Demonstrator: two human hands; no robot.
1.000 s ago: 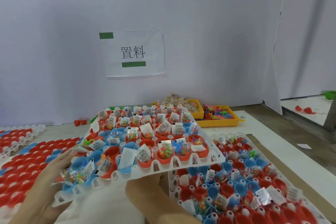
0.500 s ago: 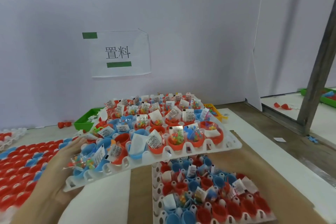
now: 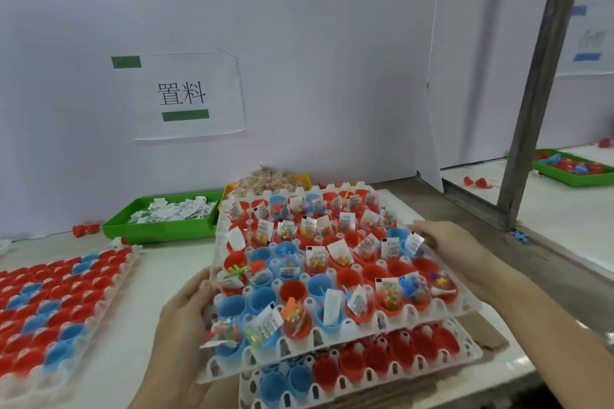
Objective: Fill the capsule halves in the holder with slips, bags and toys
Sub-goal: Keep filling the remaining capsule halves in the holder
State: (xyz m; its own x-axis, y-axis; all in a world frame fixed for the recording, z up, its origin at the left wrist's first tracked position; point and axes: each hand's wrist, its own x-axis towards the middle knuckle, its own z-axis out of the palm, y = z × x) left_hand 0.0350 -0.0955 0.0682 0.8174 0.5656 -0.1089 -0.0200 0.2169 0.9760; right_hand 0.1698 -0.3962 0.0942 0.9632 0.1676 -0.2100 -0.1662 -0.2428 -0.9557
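Over lower holder (image 3: 365,375): I carry filled holder (image 3: 332,279), askew.
Grip: left hand (image 3: 186,315), right hand (image 3: 445,246) clasp opposite edges.

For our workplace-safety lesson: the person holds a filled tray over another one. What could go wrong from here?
1. The held tray sits tilted between the left hand and right hand; loose slips and bags could slide out of the cups.
2. It overhangs the lower tray askew; set down like that, it might crush contents or tip.

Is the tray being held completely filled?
No. The held tray has several bare red and blue cups among filled ones.
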